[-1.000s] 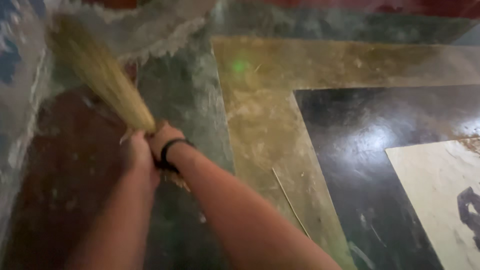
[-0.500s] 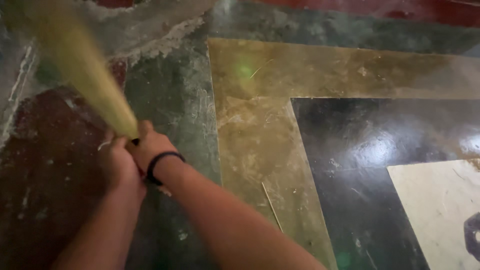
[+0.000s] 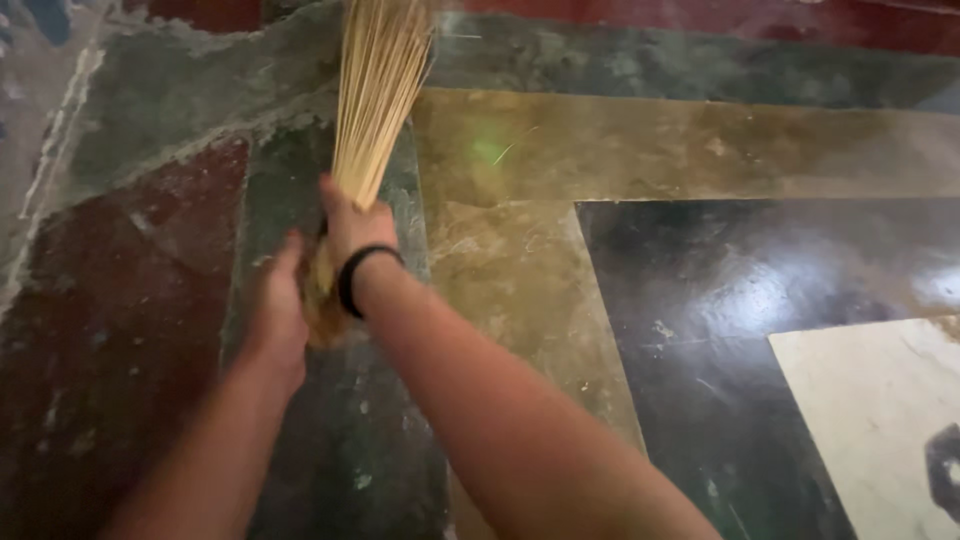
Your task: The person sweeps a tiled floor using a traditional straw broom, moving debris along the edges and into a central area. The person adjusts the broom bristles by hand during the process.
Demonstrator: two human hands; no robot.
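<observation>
Head view, and I read it from the left: a worn dark-red patch of floor (image 3: 110, 330) fills that side, with chipped grey and pale paint above it. Next comes a dull green strip (image 3: 345, 430) running up the frame, and over it sit both of my hands.

My left hand (image 3: 278, 315) is closed around the lower butt of the stick broom (image 3: 372, 95). My right hand (image 3: 355, 232), with a black band (image 3: 362, 272) at the wrist, is clamped round the bundle just above it, the two hands touching or nearly so. The grip point itself is partly hidden by the fingers, but both are plainly wrapped on the bound end.

That broom is a sheaf of thin pale straw-coloured sticks, held almost upright in the picture and fanning out toward the top edge, its tips over the green strip where it meets the ochre band. I judge it light and springy: each stick is stiff alone, but the loose end will splay and flex under pressure. Single sticks look brittle and may snap or shed. The tight, bound end is the only sound place to hold; higher up the sticks would slide apart.

Right of the hands lies an ochre band (image 3: 520, 290), scuffed and dusty. Beyond it is a glossy black panel (image 3: 730, 300) catching glare, and at the far right corner a cream tile (image 3: 870, 410) with a dark mark at its edge.
</observation>
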